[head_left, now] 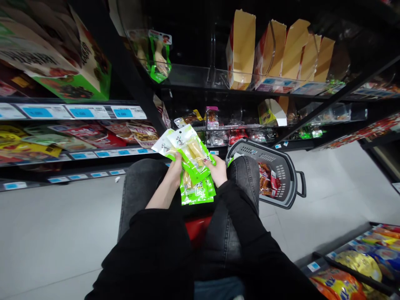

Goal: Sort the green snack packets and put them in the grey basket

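Several green-and-white snack packets [193,153] with a clear window and pale yellow contents are held fanned out above my lap. My left hand [173,171] grips them at their left side, thumb on top. On the right edge, my right hand [218,170] pinches the top packet between thumb and fingers. More packets of the same kind [196,192] hang below, between my knees, partly covered by the upper ones. Beside my right knee a grey shopping basket [289,175] stands on the floor, with red and brown snack packets [268,181] inside.
Dark shelves with price labels [78,112] run in front of me. Opened cardboard boxes [242,50] stand on the upper shelf. A green-edged packet [160,58] hangs at its left. Bagged snacks fill a low rack [315,256] at lower right. A red seat [198,231] shows beneath me.
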`<state>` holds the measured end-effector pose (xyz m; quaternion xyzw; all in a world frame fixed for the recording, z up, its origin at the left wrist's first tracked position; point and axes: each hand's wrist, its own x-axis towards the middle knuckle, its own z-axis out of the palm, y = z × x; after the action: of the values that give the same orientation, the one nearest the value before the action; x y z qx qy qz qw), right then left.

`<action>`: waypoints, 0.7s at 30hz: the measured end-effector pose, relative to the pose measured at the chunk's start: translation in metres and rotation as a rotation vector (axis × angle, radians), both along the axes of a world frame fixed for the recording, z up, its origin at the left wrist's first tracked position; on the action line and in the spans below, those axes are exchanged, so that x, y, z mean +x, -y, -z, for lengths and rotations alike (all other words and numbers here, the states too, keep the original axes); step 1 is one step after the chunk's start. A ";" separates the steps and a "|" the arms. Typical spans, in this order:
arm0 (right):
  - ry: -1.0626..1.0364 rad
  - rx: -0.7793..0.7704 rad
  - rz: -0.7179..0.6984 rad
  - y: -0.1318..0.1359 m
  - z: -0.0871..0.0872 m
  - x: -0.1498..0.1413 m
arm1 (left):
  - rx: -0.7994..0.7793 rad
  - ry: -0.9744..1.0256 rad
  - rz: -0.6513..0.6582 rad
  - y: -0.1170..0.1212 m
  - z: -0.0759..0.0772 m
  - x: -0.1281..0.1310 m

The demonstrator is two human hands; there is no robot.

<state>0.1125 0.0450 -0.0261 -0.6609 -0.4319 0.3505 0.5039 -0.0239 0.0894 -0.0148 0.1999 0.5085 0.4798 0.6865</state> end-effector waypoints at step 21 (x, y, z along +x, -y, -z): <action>0.932 0.400 -0.438 0.018 -0.042 -0.008 | 0.168 -0.055 -0.038 0.001 0.006 0.000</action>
<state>0.1040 0.0270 0.0160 -0.5323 -0.7946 0.0285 0.2906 -0.0244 0.0882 -0.0208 0.2603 0.4889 0.5282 0.6436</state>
